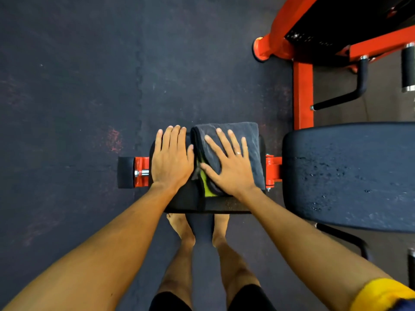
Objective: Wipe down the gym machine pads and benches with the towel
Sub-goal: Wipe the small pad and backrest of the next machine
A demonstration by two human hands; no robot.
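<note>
A person leans over a small black machine pad in a gym, both bare arms reaching down to it. A folded dark grey towel with a lime-green inner layer lies across the right half of the pad, its far edge just overhanging the pad's far side. The right hand presses flat on the towel, fingers straight and spread wide, a ring on one finger. The left hand rests flat on the bare left half of the pad, just beside the towel, fingers straight and close together, thumb touching the towel's folded edge. An orange bracket and a black roller end jut from the pad's left side. To the pad's right sits a larger black bench seat, its cover pitted and worn. Beyond the pad and to the right rises the orange machine frame with black-gripped handles. The person's bare feet stand on the dark rubber floor mat just under the pad's near edge. A yellow sleeve shows on the right arm.
</note>
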